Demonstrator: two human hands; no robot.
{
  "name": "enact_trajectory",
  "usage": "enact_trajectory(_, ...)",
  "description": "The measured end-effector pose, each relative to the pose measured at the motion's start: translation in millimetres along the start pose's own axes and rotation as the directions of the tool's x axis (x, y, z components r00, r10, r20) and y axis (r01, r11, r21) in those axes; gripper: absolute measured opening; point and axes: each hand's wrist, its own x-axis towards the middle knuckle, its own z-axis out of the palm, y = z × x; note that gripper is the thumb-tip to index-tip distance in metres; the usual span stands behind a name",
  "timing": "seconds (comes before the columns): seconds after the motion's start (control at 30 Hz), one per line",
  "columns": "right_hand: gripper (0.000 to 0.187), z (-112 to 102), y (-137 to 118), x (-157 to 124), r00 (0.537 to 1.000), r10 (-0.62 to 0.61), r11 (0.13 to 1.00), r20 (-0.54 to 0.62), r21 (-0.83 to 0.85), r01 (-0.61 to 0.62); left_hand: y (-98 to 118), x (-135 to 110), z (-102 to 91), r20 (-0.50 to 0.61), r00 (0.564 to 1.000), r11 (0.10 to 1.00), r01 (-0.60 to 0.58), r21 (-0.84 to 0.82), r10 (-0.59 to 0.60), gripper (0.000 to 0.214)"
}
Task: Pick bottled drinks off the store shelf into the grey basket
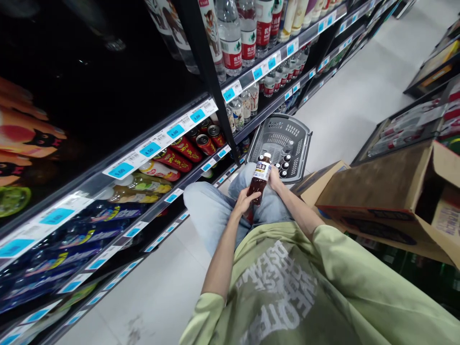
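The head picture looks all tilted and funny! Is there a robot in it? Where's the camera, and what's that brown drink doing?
No robot here, just a person with two bare hands. The camera sits on their head and looks down, so you see their own sleeves and knees. Their left hand holds the low end of a dark drink bottle. Their right hand is by its label; its fingers are partly hidden. Beyond the knees is a grey basket with bottles inside. Shelves of drinks run along the left, and a cardboard box is on the right.
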Motion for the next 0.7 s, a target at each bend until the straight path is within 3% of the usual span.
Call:
enact_trajectory(0.13,0.056,-24,-21,-10,0.996,0.065,0.989,0.06,0.132,-0.073,-2,0,-2.8,0.006,0.999,0.968,-0.038,0.25,0.038,0.039)
enact_trajectory(0.3,0.057,-48,-50,-24,0.945,0.211,0.969,0.249,-0.178,-0.17,-1,-1,-9.1,0.051,0.996,0.879,-0.092,0.469,0.077,0.04)
enact_trajectory(0.37,0.061,-51,-63,-23,0.93,0.252,0.941,0.269,-0.294,-0.17,1,0,-12.0,0.095,0.993,0.828,-0.105,0.551,0.063,0.042)
enact_trajectory(0.53,0.058,-40,-89,-16,0.964,0.184,0.882,0.19,-0.466,-0.077,5,4,-12.5,0.16,0.985,0.733,-0.157,0.662,0.067,0.054)
enact_trajectory(0.7,0.048,-18,-113,0,0.981,0.013,0.894,0.193,-0.442,0.075,-2,11,5.2,0.026,0.987,0.831,-0.148,0.536,0.159,0.069)
